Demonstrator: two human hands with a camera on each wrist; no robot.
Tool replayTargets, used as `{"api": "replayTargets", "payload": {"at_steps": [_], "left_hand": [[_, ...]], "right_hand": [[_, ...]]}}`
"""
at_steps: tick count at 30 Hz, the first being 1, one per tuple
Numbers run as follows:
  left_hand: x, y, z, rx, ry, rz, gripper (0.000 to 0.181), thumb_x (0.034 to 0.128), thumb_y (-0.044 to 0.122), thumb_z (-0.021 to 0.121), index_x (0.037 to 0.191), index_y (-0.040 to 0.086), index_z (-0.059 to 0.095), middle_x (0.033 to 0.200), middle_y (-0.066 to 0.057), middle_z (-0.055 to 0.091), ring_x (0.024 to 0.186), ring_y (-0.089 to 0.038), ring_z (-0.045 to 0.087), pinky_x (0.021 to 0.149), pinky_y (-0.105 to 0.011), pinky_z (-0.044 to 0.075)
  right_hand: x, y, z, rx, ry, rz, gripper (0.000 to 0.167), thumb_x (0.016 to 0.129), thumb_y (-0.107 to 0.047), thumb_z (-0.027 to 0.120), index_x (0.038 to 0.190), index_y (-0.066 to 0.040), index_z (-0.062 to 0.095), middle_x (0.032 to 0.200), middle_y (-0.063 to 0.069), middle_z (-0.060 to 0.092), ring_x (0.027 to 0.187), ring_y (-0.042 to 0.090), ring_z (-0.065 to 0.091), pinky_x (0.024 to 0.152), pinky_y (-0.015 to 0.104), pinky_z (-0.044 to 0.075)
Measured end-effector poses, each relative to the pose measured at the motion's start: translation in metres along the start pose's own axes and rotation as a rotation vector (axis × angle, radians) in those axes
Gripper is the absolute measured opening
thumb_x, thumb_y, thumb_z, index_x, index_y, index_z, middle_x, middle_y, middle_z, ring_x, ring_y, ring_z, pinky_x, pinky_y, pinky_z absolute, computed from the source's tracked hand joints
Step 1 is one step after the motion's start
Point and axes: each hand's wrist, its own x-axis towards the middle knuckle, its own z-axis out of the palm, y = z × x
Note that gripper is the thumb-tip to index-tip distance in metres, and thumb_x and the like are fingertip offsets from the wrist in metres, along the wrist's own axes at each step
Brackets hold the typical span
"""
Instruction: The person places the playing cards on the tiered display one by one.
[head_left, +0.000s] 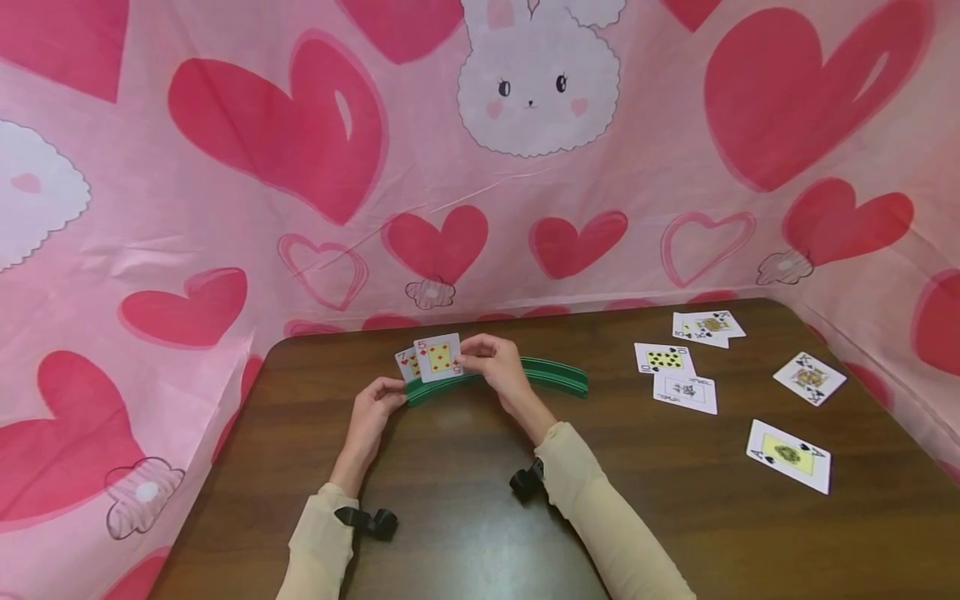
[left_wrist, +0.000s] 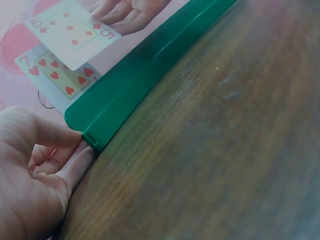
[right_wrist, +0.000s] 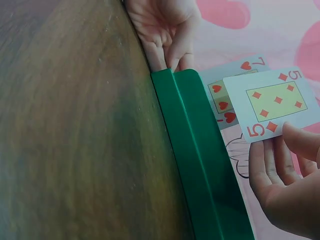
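Rack point(head_left: 557, 377) is pinched at its left end by the left grip point(head_left: 373, 404); if let go, it might be shifted. Rightward, the seven point(left_wrist: 56, 80) could be dislodged if brushed by the five point(head_left: 437, 358), pinched above the rack near one corner by the right grip point(head_left: 497, 367); tilting might be caused by so slight a hold.

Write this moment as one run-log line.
left hand: pinches end of green holder | right hand: holds five of diamonds | seven of hearts: partly behind five | other cards: on table, right
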Motion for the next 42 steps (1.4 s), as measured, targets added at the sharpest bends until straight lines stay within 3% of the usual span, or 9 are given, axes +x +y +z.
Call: {"api": "replayTargets", "payload": {"at_steps": [17,26,35,42], "left_hand": [[0.0,-0.001,0.001,0.003,0.01,0.005,0.019,0.0799,0.003,0.058,0.099,0.0,0.06,0.1,-0.01,0.059,0.088,-0.015,0.053,0.075,-0.021,0.041],[0.001,0.002,0.001,-0.02,0.017,-0.012,0.02,0.0802,0.001,0.058,0.099,-0.002,0.06,0.102,-0.013,0.059,0.087,-0.014,0.054,0.074,-0.02,0.041],[-0.012,0.021,0.004,-0.016,-0.007,-0.004,0.021,0.0813,-0.002,0.055,0.102,-0.007,0.057,0.104,-0.017,0.058,0.086,-0.013,0.054,0.074,-0.02,0.041],[-0.012,0.02,0.004,-0.016,-0.003,0.006,0.021,0.0804,-0.002,0.055,0.1,-0.007,0.058,0.103,-0.018,0.058,0.087,-0.014,0.053,0.074,-0.02,0.041]], "right_hand": [[0.0,0.011,0.009,-0.128,-0.022,0.035,0.015,0.074,-0.014,0.07,0.088,-0.011,0.067,0.09,0.003,0.065,0.082,0.018,0.058,0.073,0.029,0.047],[0.004,0.015,0.012,-0.144,-0.04,0.044,0.016,0.075,-0.015,0.07,0.089,-0.008,0.067,0.089,0.005,0.065,0.082,0.018,0.058,0.072,0.029,0.047],[0.002,0.007,0.011,-0.164,-0.071,0.044,0.017,0.075,-0.01,0.068,0.091,-0.003,0.066,0.092,0.012,0.065,0.082,0.02,0.058,0.07,0.028,0.045],[0.003,0.015,0.011,-0.193,-0.074,0.014,0.011,0.075,-0.01,0.069,0.085,-0.006,0.067,0.084,0.005,0.066,0.077,0.016,0.059,0.07,0.032,0.045]]}}
